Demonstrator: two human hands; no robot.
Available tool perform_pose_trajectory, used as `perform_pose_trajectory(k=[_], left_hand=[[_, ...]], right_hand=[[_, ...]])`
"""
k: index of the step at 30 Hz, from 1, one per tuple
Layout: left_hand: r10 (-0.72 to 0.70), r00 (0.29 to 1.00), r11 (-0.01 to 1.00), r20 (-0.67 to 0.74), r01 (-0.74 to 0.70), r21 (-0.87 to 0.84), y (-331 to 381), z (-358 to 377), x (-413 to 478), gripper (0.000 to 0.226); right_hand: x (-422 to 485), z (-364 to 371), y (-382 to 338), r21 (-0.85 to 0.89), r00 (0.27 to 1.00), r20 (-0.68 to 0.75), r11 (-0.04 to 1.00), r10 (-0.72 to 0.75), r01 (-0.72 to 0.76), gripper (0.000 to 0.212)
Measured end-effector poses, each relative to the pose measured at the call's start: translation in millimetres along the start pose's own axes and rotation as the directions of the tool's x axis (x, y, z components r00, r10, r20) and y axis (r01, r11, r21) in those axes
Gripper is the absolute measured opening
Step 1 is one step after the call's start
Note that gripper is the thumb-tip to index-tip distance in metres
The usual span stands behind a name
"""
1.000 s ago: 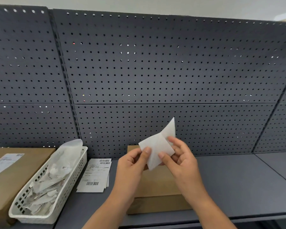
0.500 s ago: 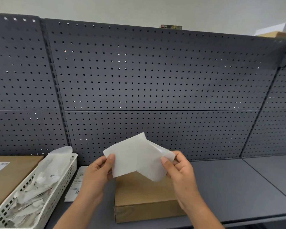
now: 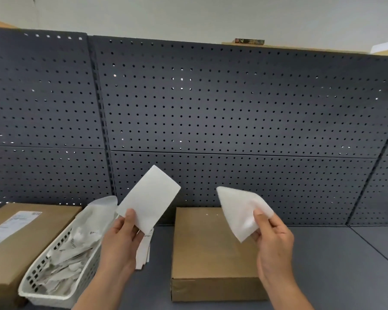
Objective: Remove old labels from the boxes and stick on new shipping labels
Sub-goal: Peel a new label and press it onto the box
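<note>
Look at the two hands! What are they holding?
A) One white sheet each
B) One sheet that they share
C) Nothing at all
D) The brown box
A: the left hand pinches a flat white sheet and the right hand pinches a curled white sheet, with a clear gap between the two sheets.

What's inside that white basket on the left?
The white basket holds a heap of crumpled paper scraps, some bearing barcodes, and a translucent sheet sticks out at its far end. The heap hides its bottom.
</note>
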State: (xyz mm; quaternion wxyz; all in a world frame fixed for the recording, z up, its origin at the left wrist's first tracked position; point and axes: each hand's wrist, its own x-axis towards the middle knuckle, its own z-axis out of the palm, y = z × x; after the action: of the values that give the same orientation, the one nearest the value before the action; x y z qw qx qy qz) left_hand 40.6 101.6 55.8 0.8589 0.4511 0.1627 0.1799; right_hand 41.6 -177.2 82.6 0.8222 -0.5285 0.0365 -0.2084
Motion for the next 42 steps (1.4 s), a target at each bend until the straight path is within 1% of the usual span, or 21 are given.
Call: perform_pose_trajectory(k=[3, 8, 11, 14, 17, 19, 21, 23, 25, 27, 29, 31, 34, 39, 42], left_hand=[[0.062, 0.998, 0.998, 0.006, -0.061, -0.02, 14, -8, -6, 0.028], [0.186, 0.981, 0.982, -0.052, -0.187, -0.027, 38, -25, -15, 0.018], [0.269, 0.959, 0.963, -0.087, -0.27, 0.002, 56, -44, -19, 0.02], [0.313, 0.943, 0.95, -0.112, -0.313, 0.021, 74, -59, -23, 0.025], [0.334, 0.93, 0.942, -0.152, -0.334, 0.027, 89, -80, -23, 0.031], [0.325, 0.927, 0.945, -0.185, -0.327, 0.025, 97, -95, -19, 0.034], [0.313, 0.927, 0.948, -0.207, -0.319, 0.008, 104, -107, -18, 0.036], [0.312, 0.926, 0.948, -0.214, -0.319, 0.003, 111, -119, -19, 0.037], [0.321, 0.923, 0.945, -0.21, -0.327, 0.006, 118, -129, -20, 0.035], [0.336, 0.918, 0.94, -0.209, -0.342, 0.011, 126, -137, -20, 0.029], [0.357, 0.909, 0.933, -0.215, -0.358, 0.034, 133, -146, -16, 0.024], [0.368, 0.901, 0.929, -0.229, -0.365, 0.055, 137, -155, -11, 0.024], [0.384, 0.894, 0.924, -0.231, -0.371, 0.098, 142, -166, -3, 0.03], [0.399, 0.893, 0.916, -0.211, -0.376, 0.142, 148, -183, 9, 0.035], [0.384, 0.902, 0.922, -0.198, -0.361, 0.14, 148, -189, 16, 0.034]], right_hand=[[-4, 11, 10, -0.081, 0.998, 0.049, 0.996, -0.041, 0.045, 0.018], [-13, 44, 30, -0.25, 0.969, 0.186, 0.946, -0.163, 0.207, 0.023], [-23, 71, 42, -0.292, 0.946, 0.286, 0.926, -0.154, 0.239, 0.026], [-36, 94, 56, -0.345, 0.918, 0.368, 0.895, -0.148, 0.282, 0.027], [-52, 122, 70, -0.398, 0.865, 0.476, 0.838, -0.16, 0.374, 0.028], [-60, 141, 82, -0.436, 0.817, 0.549, 0.773, -0.177, 0.461, 0.03], [-67, 162, 96, -0.491, 0.774, 0.609, 0.686, -0.17, 0.537, 0.03], [-77, 182, 104, -0.529, 0.713, 0.692, 0.591, -0.115, 0.609, 0.033], [-89, 203, 111, -0.529, 0.645, 0.763, 0.546, -0.028, 0.649, 0.037], [-100, 223, 115, -0.54, 0.582, 0.811, 0.46, 0.062, 0.705, 0.038], [-108, 243, 124, -0.552, 0.535, 0.831, 0.358, 0.155, 0.753, 0.034], [-115, 258, 135, -0.563, 0.495, 0.824, 0.293, 0.277, 0.773, 0.026], [-127, 272, 149, -0.554, 0.436, 0.792, 0.202, 0.429, 0.808, 0.024], [-142, 291, 155, -0.492, 0.337, 0.726, 0.112, 0.599, 0.863, 0.046], [-143, 302, 159, -0.486, 0.305, 0.654, 0.076, 0.692, 0.871, 0.051]])
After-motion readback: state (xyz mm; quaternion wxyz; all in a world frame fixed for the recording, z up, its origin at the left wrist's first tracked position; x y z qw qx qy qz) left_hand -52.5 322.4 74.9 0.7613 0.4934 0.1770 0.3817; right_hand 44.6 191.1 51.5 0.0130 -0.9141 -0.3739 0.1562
